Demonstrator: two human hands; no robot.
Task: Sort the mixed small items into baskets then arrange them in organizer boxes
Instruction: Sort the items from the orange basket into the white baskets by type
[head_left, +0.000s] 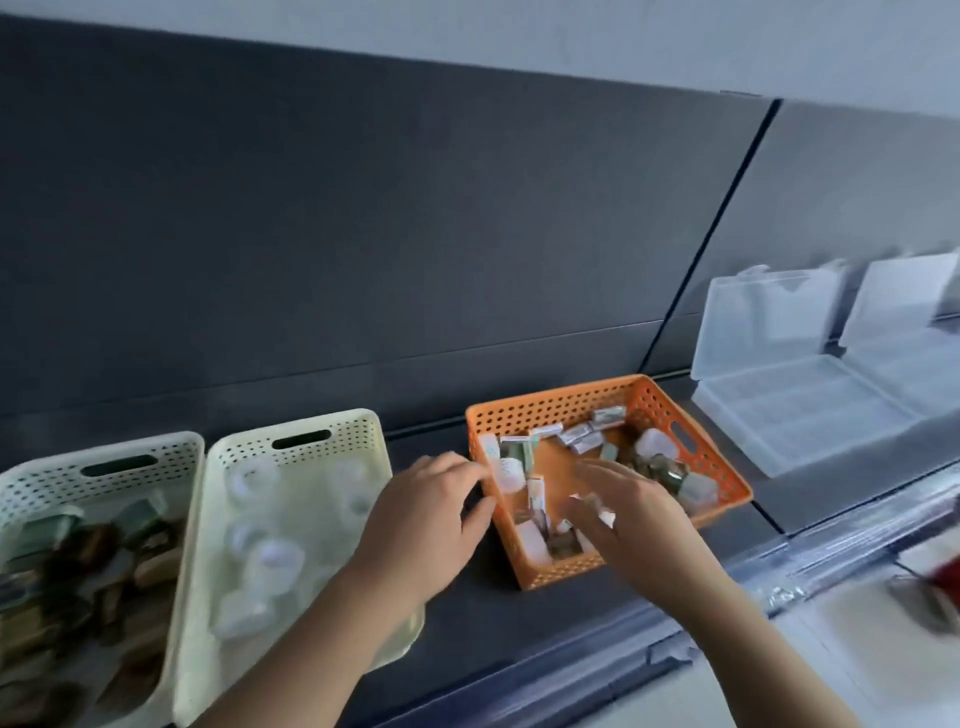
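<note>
Orange basket (550, 408) items (577, 434) blur beneath right hand (636, 522), its grasp unreadable; left hand (428, 512) grips the rim.

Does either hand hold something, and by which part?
Cannot be told: the right hand is among blurred small items in the orange basket, the left hand at its left rim.

Place: I read this as a shop aisle.
Evidence: dark shelf (483, 623), grey panelled back wall (363, 234), clear label rail (857, 530) along the shelf's front edge.
</note>
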